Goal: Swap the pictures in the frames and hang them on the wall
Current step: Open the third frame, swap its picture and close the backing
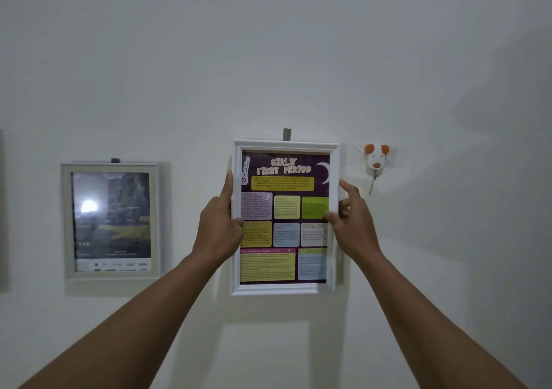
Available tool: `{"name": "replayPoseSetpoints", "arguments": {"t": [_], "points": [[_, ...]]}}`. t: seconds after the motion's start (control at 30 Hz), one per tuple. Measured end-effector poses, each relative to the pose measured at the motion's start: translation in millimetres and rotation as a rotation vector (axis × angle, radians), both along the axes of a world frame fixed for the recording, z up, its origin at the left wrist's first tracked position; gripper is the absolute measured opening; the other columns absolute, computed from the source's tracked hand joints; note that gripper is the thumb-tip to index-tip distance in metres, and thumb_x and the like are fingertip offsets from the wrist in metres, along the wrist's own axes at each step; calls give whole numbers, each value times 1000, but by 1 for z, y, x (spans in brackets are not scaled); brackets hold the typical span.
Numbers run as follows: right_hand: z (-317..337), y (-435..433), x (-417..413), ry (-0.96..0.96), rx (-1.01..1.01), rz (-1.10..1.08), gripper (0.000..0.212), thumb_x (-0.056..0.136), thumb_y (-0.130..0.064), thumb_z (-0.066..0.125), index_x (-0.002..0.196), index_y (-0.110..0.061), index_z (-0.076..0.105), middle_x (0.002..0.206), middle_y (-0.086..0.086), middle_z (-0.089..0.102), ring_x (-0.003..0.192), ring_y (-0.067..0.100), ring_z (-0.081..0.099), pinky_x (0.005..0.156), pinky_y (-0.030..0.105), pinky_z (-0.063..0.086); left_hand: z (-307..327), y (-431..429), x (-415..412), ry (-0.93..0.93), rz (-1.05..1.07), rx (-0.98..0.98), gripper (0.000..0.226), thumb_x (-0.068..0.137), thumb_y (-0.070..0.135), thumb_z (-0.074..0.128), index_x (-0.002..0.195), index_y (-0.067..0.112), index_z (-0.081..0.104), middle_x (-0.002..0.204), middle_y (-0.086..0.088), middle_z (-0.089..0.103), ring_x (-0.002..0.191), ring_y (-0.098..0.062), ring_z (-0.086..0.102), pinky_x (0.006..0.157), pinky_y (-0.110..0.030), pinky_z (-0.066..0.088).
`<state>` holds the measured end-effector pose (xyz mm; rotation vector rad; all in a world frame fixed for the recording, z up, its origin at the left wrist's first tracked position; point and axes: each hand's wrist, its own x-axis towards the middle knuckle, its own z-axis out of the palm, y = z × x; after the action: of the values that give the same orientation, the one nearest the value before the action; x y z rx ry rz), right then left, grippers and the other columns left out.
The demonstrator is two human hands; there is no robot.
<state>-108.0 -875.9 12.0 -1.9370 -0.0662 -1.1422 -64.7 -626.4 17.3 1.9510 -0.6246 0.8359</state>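
Risk note: white frame point(285, 288) with the colour poster point(283, 203) is held flat to the wall point(268, 45) at frame centre. Its top rail sits just under a grey tab point(286, 134) at 12 o'clock.

Left hand point(221, 224) grips the left rail, thumb on the front and fingers along the edge. Right hand point(352, 221) pinches the right rail, thumb on the front and forefinger stretched up the side. Both hands carry the weight.

Grey frame point(66, 221) hangs at 9 o'clock, well apart. Dog hook point(377, 157) sits at 2 o'clock, near the right rail.

Failure modes, as judged:
- The catch behind the white frame is hidden, so I cannot tell whether it sits on the tab. Letting go before it seats would drop the frame.
- The right-hand pinch is light. A slip there would swing the frame down on the left hand.
- Sideways hunting toward 3 o'clock could knock the dog hook.
- Uneven release would leave the frame hanging crooked.
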Motion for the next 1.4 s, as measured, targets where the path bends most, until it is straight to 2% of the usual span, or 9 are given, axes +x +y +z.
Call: {"name": "replayPoseSetpoints", "arguments": {"t": [0.07,0.23,0.33,0.43,0.53,0.6,0.67,0.9,1.4], "points": [[-2,-3,2,-6,-26,-37,68,91,-11,67,143,-41,35,107,3,57,90,4,61,63,11,46,-2,-1,5,-7,33,11,99,85,23,70,151,44,1,105,-3,58,95,-19,59,79,-36,57],[-5,-1,3,-55,-54,-69,71,90,-10,67,146,-40,35,105,1,61,93,10,62,70,18,50,-3,-5,12,-8,76,21,101,83,32,72,150,46,-2,108,-4,57,97,-21,59,81,-42,58],[-8,3,2,-108,-61,-106,65,90,-9,67,143,-37,39,100,0,61,91,12,63,73,26,56,-4,-7,11,-19,128,16,97,85,31,70,152,42,1,114,-5,50,99,-17,52,83,-34,54],[-12,3,3,-137,-70,-149,58,92,-14,65,142,-32,42,98,-1,61,92,14,62,77,33,58,-3,-6,10,-19,148,9,92,88,22,68,153,36,5,114,-5,40,97,-14,46,87,-33,52],[-15,1,7,-103,-156,-252,59,96,-22,62,149,-28,37,129,4,56,121,20,52,96,37,50,-4,-8,9,-31,152,22,93,88,22,69,154,35,5,114,-6,42,102,-16,47,88,-33,50],[-18,0,9,-44,-239,-330,63,100,-26,55,155,-25,25,156,4,34,146,22,27,112,40,35,-4,-9,8,-57,220,45,94,86,24,71,154,34,7,122,-8,43,114,-21,45,92,-36,49],[-20,-2,10,-5,-284,-317,63,103,-27,47,157,-26,14,164,0,14,152,18,7,117,39,22,-6,-9,8,-133,339,104,94,83,28,73,154,30,12,135,-11,41,128,-27,36,99,-41,45],[-23,-5,12,16,-299,-242,63,105,-25,40,157,-27,4,165,-4,6,152,15,-1,122,42,16,-13,-6,5,-195,329,125,91,83,32,73,153,28,16,151,-12,31,141,-28,23,109,-46,34],[-21,-4,1,34,-287,-186,63,105,-22,39,157,-26,5,165,-4,7,152,14,1,123,42,16,-11,-5,9,-187,329,126,91,85,32,71,153,30,12,150,-10,31,141,-27,24,106,-47,39]]}}
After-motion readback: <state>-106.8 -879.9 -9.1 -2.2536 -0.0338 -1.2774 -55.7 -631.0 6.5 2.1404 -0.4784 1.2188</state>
